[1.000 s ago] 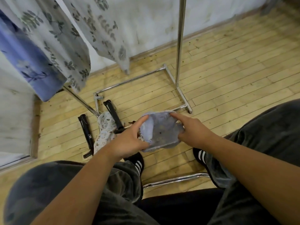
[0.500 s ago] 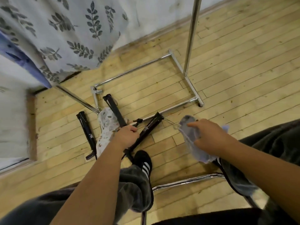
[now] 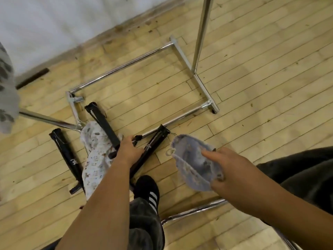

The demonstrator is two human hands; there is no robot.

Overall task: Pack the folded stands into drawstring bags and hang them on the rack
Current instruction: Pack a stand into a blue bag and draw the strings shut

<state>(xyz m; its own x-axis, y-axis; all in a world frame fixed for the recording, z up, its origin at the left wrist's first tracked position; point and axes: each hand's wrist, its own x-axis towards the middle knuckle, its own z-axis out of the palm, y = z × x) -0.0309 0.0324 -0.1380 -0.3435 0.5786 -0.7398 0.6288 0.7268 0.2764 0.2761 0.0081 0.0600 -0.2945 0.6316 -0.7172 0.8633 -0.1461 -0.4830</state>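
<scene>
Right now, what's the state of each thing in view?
left hand, grips angled stand.
angled stand, folded, on floor, unbagged.
right hand, holds blue bag.
blue bag, off floor, no stand inside.
middle stand, folded, lying across patterned bag.
patterned bag, flat on floor.
outer stand, folded, on floor, unbagged.
rack, upright.

3 stands [image 3: 106,127] lie on floor [image 3: 252,87] by rack base [image 3: 187,114], L of held bag [image 3: 191,163].

Left hand [image 3: 128,150] off the drawstring bag [image 3: 191,165], now down on a folded stand [image 3: 156,140].
</scene>
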